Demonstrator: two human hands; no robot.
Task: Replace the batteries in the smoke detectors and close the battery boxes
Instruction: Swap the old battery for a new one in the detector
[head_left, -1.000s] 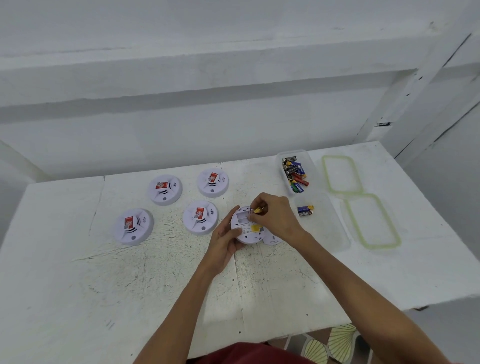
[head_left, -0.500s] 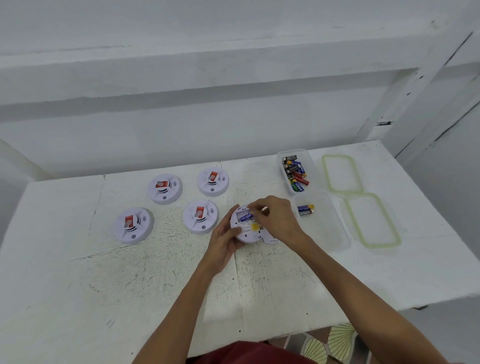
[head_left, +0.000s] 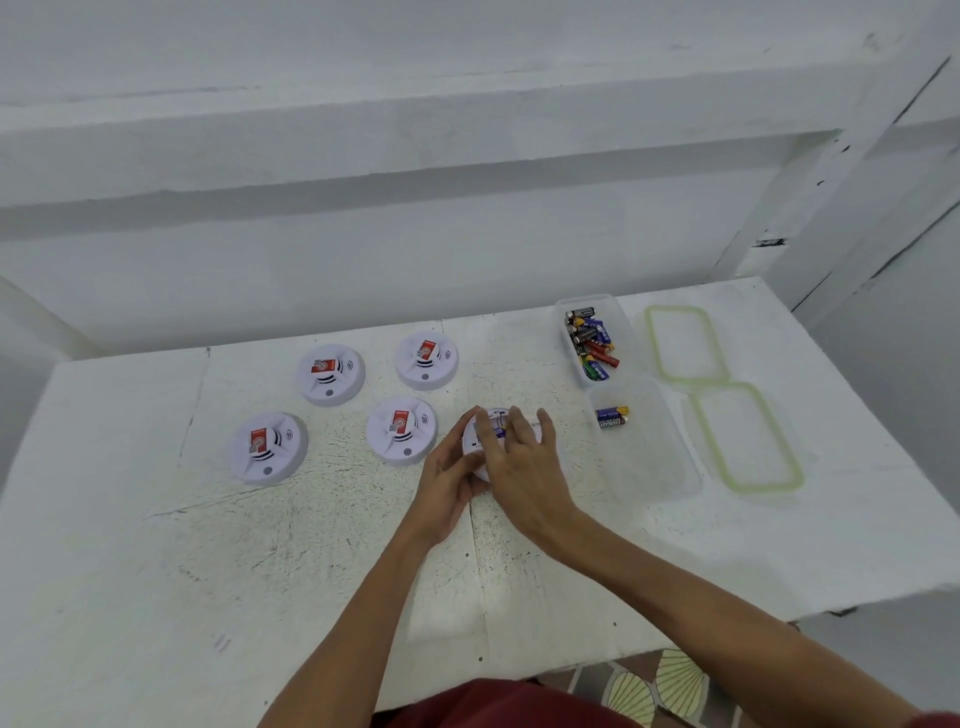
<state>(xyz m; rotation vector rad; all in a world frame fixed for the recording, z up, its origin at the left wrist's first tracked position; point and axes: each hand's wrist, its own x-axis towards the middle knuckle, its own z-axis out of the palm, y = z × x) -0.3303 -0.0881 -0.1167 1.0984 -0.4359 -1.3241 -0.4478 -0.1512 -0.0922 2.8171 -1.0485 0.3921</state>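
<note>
A white smoke detector (head_left: 492, 419) lies back-up in the middle of the white table (head_left: 260, 561), mostly covered by my hands. A blue battery shows in its open compartment. My left hand (head_left: 449, 480) grips the detector's left rim. The straight, spread fingers of my right hand (head_left: 524, 467) rest on the compartment over the battery. Several other detectors lie face-up to the left, each with a red label: (head_left: 401, 430), (head_left: 426, 360), (head_left: 330, 374), (head_left: 267, 448).
A clear tub (head_left: 563, 332) at the back right holds several loose batteries. A nearer clear tub (head_left: 654, 467) holds two blue and yellow batteries (head_left: 612, 417). Two green-rimmed lids (head_left: 685, 345) (head_left: 745, 439) lie further right. The table's front edge is close to my body.
My right hand went from pinching a battery over the compartment to lying with fingers spread on the detector. The battery now sits in the compartment. My left hand kept its hold.
</note>
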